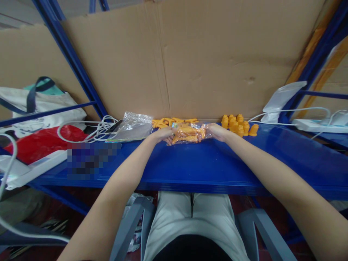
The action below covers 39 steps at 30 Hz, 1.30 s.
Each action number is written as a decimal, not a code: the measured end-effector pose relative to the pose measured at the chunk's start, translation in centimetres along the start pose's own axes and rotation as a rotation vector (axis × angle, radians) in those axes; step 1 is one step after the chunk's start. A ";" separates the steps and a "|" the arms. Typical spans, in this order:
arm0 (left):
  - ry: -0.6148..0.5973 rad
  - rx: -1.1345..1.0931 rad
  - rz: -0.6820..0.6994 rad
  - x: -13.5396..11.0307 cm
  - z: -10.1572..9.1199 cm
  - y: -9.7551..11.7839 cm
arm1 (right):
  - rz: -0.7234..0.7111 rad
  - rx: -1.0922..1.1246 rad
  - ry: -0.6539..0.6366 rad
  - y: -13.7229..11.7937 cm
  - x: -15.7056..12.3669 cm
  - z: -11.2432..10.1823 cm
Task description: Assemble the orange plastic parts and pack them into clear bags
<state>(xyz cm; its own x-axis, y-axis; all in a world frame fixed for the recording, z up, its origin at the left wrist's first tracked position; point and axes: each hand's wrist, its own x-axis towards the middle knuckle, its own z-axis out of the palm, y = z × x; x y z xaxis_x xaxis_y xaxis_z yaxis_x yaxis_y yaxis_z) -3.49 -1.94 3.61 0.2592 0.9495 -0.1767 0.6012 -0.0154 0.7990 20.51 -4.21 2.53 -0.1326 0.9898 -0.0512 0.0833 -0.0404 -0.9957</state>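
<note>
A clear plastic bag [189,133] with several orange plastic pieces inside lies low over the blue table, stretched between my hands. My left hand [165,135] is closed on the bag's left end, its fingers partly under the plastic. At the opposite end my right hand [216,132] pinches the bag's edge, fingertips partly hidden. Just behind the bag lies a row of loose orange pieces [163,122] against the cardboard. Right of my right hand stand several small orange cup-shaped parts [239,125] in a cluster.
Flat clear plastic bags [133,127] lie left of my left hand, beside a tangle of white cable [104,127]. A cardboard sheet [190,65] walls off the back of the blue table [195,166]. Power strips [318,125] and a red bag [49,141] sit toward the sides.
</note>
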 end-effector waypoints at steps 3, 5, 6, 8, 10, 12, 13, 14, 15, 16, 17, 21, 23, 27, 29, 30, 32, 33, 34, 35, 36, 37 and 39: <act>-0.076 -0.058 0.077 0.0 -0.2 -0.2 | 0.024 0.012 -0.038 -0.3 -0.2 -0.6; -0.140 -0.064 0.123 0.0 -0.4 -0.4 | 0.044 0.018 -0.081 -0.3 -0.1 -1.0; -0.166 -0.061 0.138 0.0 -0.6 -0.5 | 0.050 0.025 -0.104 -0.3 0.0 -1.1; -0.200 -0.044 0.163 -0.1 -0.8 -0.7 | 0.059 0.036 -0.133 -0.1 0.1 -1.2; -0.200 -0.011 0.177 -0.1 -0.9 -0.8 | 0.067 0.026 -0.133 0.0 0.1 -1.2; -0.176 0.017 0.175 0.1 -0.8 -0.8 | 0.062 -0.004 -0.125 0.2 0.2 -1.2; -0.158 0.020 0.166 0.2 -0.8 -0.8 | 0.051 -0.022 -0.111 0.2 0.2 -1.2; -0.134 0.016 0.151 0.3 -0.7 -0.8 | 0.033 -0.038 -0.089 0.3 0.2 -1.2; -0.110 0.008 0.132 0.5 -0.6 -0.7 | 0.013 -0.057 -0.065 0.3 0.3 -1.2; -0.085 -0.002 0.116 0.5 -0.6 -0.6 | -0.007 -0.080 -0.042 0.4 0.3 -1.3; -0.061 -0.011 0.108 0.6 -0.5 -0.5 | -0.023 -0.109 -0.025 0.5 0.4 -1.3; -0.030 0.015 0.126 0.1 -0.2 0.1 | -0.043 -0.211 -0.029 0.7 0.5 -1.7; -0.031 0.074 0.145 -0.3 -0.1 0.4 | -0.039 -0.231 -0.035 0.8 0.5 -1.8; -0.013 0.194 0.181 -0.9 0.3 0.7 | -0.062 -0.321 -0.012 0.9 0.4 -2.0; -0.008 0.208 0.199 -1.0 0.5 0.7 | -0.080 -0.360 -0.037 0.8 0.2 -2.1; -0.007 0.207 0.205 -1.0 0.5 0.7 | -0.081 -0.368 -0.063 0.7 0.0 -2.2; -0.005 0.200 0.202 -1.0 0.5 0.8 | -0.068 -0.370 -0.124 0.4 -0.3 -2.3; -0.002 0.197 0.196 -1.0 0.5 0.8 | -0.055 -0.367 -0.154 0.2 -0.4 -2.3; 0.000 0.196 0.188 -1.0 0.5 0.8 | -0.042 -0.366 -0.181 0.1 -0.6 -2.3; 0.005 0.197 0.182 -1.0 0.5 0.9 | -0.032 -0.372 -0.199 0.1 -0.7 -2.4; 0.013 0.200 0.178 -1.0 0.5 0.9 | -0.027 -0.388 -0.204 0.0 -0.7 -2.4; 0.023 0.205 0.175 -1.0 0.6 0.9 | -0.028 -0.414 -0.196 0.0 -0.7 -2.4; 0.046 0.216 0.171 -0.9 0.6 0.9 | -0.044 -0.478 -0.162 0.1 -0.6 -2.5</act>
<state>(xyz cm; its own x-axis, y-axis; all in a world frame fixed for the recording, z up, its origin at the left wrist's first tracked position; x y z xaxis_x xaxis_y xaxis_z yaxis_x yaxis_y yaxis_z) -2.74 -3.01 4.18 0.3389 0.9406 -0.0198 0.7002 -0.2382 0.6730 23.03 -4.45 2.65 -0.2948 0.9537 -0.0588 0.5118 0.1056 -0.8526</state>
